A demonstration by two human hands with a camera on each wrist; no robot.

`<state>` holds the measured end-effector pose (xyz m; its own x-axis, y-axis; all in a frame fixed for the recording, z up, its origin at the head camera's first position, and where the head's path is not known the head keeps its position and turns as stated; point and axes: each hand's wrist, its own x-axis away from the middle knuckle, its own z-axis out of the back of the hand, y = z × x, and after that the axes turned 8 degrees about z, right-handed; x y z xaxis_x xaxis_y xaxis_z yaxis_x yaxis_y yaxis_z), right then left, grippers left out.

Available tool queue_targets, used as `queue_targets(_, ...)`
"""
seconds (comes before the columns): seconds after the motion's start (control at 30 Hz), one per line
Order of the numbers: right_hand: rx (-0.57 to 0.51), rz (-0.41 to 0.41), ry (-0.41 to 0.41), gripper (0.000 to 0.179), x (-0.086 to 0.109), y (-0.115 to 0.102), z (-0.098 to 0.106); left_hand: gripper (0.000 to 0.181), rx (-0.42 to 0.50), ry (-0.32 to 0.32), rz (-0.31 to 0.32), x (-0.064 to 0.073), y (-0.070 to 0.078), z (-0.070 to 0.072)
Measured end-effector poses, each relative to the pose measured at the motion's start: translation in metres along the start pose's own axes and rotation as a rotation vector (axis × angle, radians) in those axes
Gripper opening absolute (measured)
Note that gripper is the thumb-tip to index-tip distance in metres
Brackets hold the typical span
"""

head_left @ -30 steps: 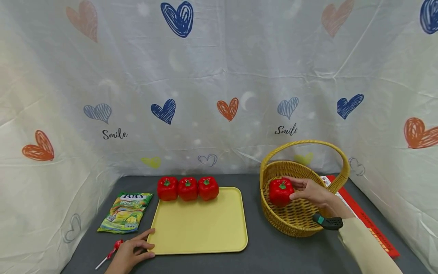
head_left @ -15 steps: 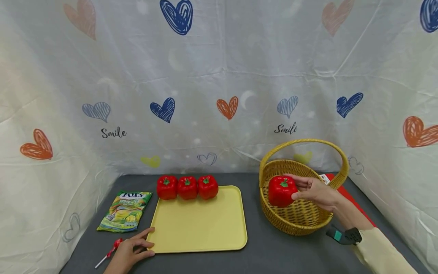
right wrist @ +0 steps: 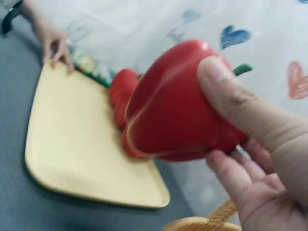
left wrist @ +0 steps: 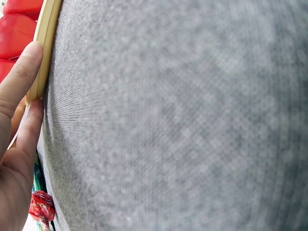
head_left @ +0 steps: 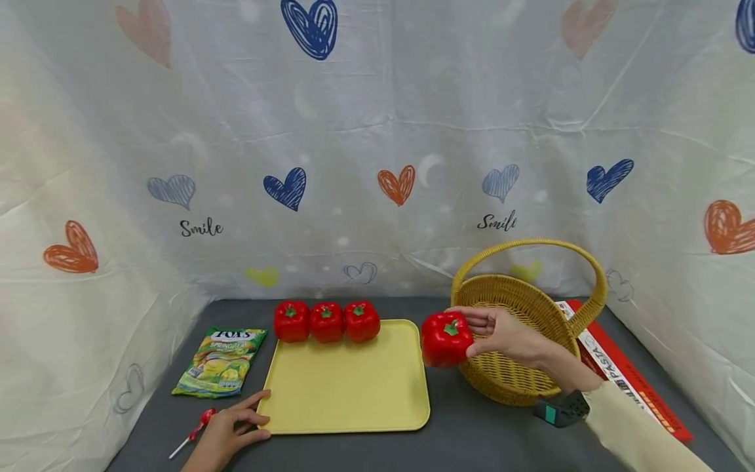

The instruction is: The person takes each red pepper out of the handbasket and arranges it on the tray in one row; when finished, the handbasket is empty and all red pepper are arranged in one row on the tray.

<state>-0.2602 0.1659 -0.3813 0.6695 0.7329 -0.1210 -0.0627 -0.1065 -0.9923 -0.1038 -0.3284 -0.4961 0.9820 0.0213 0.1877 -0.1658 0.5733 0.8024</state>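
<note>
My right hand [head_left: 504, 335] holds a red bell pepper [head_left: 445, 339] between thumb and fingers, raised left of the yellow wicker basket [head_left: 501, 393] and near the right edge of the yellow tray [head_left: 348, 387]. In the right wrist view, the thumb lies across one side of that bell pepper [right wrist: 178, 106], with fingers beneath. Three more red bell peppers [head_left: 327, 322] stand in a row along the tray's back edge. My left hand [head_left: 227, 429] grips the tray's front left corner; in the left wrist view its fingertips [left wrist: 32, 50] touch the tray rim [left wrist: 45, 43].
Left of the tray lies a green and yellow candy bag [head_left: 221, 364]. A red lollipop [head_left: 206, 416] lies beside my left hand. A long red pasta box [head_left: 637, 380] lies right of the basket, partly hidden. A heart-printed curtain [head_left: 354, 131] stands behind the grey table [head_left: 442, 432].
My right hand has lifted the bell pepper from inside the basket and moved it left, beyond the basket's rim. The left hand has stayed at the tray corner.
</note>
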Motion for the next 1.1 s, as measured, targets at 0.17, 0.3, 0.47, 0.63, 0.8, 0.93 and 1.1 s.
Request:
queue_targets(0.17, 0.017, 0.021, -0.061, 0.067, -0.018, 0.016, -0.005, 0.024, -0.002, -0.003, -0.012, -0.001, 0.001, 0.000)
queue_targets(0.3, 0.084, 0.011, -0.053, 0.069, -0.032, 0.028, -0.010, 0.024, 0.007, -0.010, -0.025, -0.001, 0.003, 0.000)
queue_targets(0.47, 0.249, -0.012, -0.022, 0.070, -0.045, 0.043, -0.014, 0.026, 0.021, -0.020, -0.024, 0.000, 0.003, -0.002)
queue_targets(0.63, 0.308, -0.037, 0.043, 0.070, -0.056, 0.052, -0.014, 0.025, 0.022, -0.021, -0.022, 0.000, 0.001, -0.003)
queue_targets(0.8, 0.299, -0.047, 0.053, 0.069, -0.068, 0.058, -0.011, 0.026, 0.015, -0.016, -0.035, -0.001, 0.000, -0.003)
queue_targets(0.93, 0.291, -0.049, 0.019, 0.072, -0.077, 0.061, -0.010, 0.026, 0.019, -0.005, -0.030, 0.000, -0.001, -0.002)
queue_targets(1.1, 0.279, -0.067, 0.006, 0.072, -0.087, 0.062, -0.009, 0.025, 0.017, -0.002, -0.031, -0.002, -0.002, -0.002)
